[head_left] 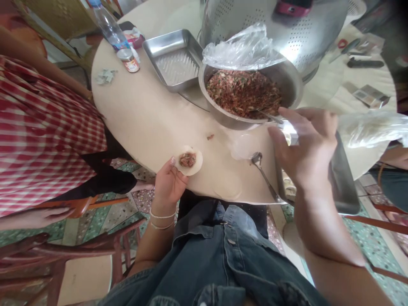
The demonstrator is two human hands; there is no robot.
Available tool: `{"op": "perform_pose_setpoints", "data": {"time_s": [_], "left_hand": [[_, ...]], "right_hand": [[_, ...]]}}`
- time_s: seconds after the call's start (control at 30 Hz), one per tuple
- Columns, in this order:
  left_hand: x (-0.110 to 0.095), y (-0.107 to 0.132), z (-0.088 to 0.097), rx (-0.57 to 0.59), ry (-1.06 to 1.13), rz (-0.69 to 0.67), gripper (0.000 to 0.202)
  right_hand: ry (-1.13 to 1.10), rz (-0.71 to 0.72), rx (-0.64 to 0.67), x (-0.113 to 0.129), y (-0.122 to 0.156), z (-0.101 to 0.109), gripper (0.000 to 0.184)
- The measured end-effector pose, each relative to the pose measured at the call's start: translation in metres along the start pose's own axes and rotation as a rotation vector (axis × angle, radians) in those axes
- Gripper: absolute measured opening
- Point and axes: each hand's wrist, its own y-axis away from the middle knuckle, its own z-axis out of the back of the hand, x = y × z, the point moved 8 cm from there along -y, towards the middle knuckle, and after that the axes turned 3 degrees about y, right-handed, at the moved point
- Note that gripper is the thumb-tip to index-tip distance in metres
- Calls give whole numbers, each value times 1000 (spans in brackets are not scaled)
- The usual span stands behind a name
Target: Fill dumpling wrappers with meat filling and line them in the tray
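Note:
My left hand [168, 182] holds a round dumpling wrapper [190, 161] with a dab of meat filling on it, just above the table's near edge. My right hand [302, 148] grips the handle of a spoon [270, 116] whose tip rests in the steel bowl [290, 80] of minced meat filling [244, 92]. A second spoon [263, 174] lies on the table close below my right hand, beside a small clear dish [242, 146]. A loose wrapper [228, 187] lies flat on the table near the edge.
A steel tray [174, 57] and a large perforated colander [287, 29] stand behind the bowl, with a plastic bag [242, 49] over the bowl's rim. A bottle [108, 25] and small jar [128, 60] stand far left. A person in a red checked top [41, 123] sits left. Another tray [344, 182] sits under my right wrist.

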Motion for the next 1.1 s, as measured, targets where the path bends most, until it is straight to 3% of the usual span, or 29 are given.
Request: {"op": "perform_pose_setpoints", "data": {"time_s": [0.07, 0.1, 0.17, 0.23, 0.3, 0.4, 0.53, 0.73, 0.83, 0.9, 1.03, 1.1], "left_hand": [[-1, 1, 0, -6, 5, -6, 43], [-3, 1, -1, -3, 9, -16, 43], [-6, 3, -3, 16, 16, -54, 43], [-11, 5, -4, 41, 14, -105, 42], [-16, 9, -2, 50, 6, -158, 41], [-22, 14, 6, 39, -14, -206, 41], [-24, 15, 17, 20, -28, -205, 41], [-22, 16, 18, -2, 32, -172, 40], [-22, 18, 16, 1, 21, -167, 40], [-21, 19, 15, 15, 0, -165, 40], [-15, 26, 9, 35, -34, -120, 39], [-5, 30, 1, 79, -60, -49, 39]], "right_hand": [[-95, 10, -55, 29, 8, 2, 30], [-190, 57, -7, 49, 14, -6, 26], [-342, 110, 248, 84, 24, -45, 24], [-306, 55, 456, 102, 32, -89, 25], [-201, -35, 629, 106, 34, -131, 29], [-109, -131, 690, 101, 24, -165, 33], [-46, -209, 727, 90, 19, -180, 33], [-54, -209, 759, 82, 22, -192, 36], [-84, -183, 736, 90, 21, -185, 37], [-126, -141, 691, 100, 17, -162, 35], [-225, -42, 482, 104, -13, -79, 31], [-242, -19, 218, 85, -41, -31, 31]]}}
